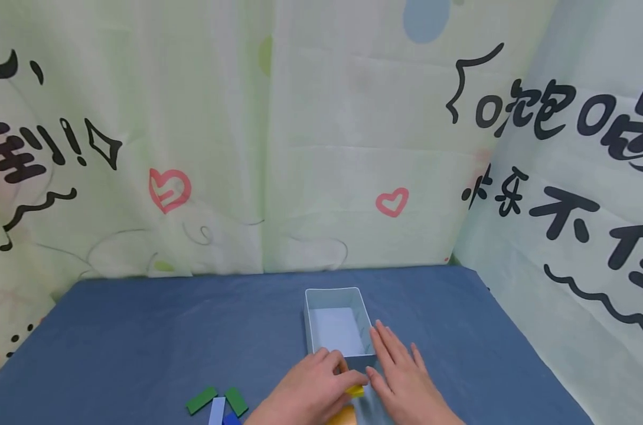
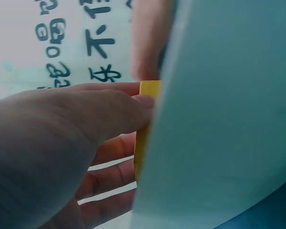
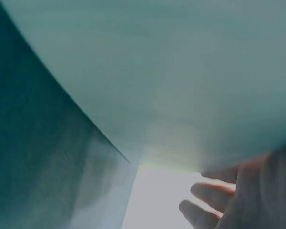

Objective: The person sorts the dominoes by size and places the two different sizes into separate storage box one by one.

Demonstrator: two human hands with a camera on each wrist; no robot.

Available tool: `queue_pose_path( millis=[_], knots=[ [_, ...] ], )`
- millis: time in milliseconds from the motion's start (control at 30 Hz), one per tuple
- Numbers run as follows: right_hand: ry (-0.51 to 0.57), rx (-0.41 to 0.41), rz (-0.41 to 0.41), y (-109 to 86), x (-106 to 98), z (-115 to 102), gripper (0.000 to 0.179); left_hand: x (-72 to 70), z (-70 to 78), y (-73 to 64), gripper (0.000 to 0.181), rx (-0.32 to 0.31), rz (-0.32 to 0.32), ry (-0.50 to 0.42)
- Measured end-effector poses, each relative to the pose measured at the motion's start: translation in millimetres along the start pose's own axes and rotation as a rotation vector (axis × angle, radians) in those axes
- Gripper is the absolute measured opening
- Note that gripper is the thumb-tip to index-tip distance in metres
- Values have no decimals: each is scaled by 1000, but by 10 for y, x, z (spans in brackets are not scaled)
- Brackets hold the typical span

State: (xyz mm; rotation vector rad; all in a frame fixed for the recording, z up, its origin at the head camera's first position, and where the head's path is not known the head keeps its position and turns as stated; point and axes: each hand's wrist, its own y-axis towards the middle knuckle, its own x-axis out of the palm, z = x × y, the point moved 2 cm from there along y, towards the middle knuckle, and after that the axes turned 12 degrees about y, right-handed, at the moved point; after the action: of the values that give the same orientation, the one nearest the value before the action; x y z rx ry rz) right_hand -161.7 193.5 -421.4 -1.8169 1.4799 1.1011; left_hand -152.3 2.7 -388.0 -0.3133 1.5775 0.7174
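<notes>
My left hand [image 1: 316, 386] pinches a yellow block [image 1: 355, 391] between thumb and fingers, just in front of a pale blue open box [image 1: 313, 324]. In the left wrist view the block stands upright beside a large pale surface [image 2: 219, 114] that hides part of it. Straight fingers extend from my right hand [image 1: 406, 378], its fingertips right at the box's front right corner and its thumb close to my left thumb. Below the left hand an orange-yellow block [image 1: 344, 415] shows at the lower frame edge, next to another pale blue surface [image 1: 373, 407].
To the left of the hands lie two green blocks [image 1: 201, 401], a light blue block [image 1: 217, 411] and a dark blue block [image 1: 231, 419]. A blue cloth [image 1: 167, 336] covers the table. Behind it hangs a pale printed curtain [image 1: 321, 130].
</notes>
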Motion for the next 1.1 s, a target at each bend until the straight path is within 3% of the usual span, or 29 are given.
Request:
queue_pose_path(
  millis=[167,267,467,633,833,1100],
  knots=[
    [-33,-65,12,25,-70,19,56,106,39,30,32,-15,-5,79],
    [-37,-78,1,30,-96,36,53,149,60,53,30,-40,-46,102],
    [-19,-72,-28,32,-94,50,52,183,73,73,23,-111,-148,100],
    [-32,-86,-24,22,-100,49,52,198,86,74,20,-137,-149,94],
    [-64,-86,-21,16,-105,48,54,203,115,95,22,-158,-168,149],
    [-80,-75,-35,7,-82,41,55,204,138,119,26,-197,-243,117]
  ],
)
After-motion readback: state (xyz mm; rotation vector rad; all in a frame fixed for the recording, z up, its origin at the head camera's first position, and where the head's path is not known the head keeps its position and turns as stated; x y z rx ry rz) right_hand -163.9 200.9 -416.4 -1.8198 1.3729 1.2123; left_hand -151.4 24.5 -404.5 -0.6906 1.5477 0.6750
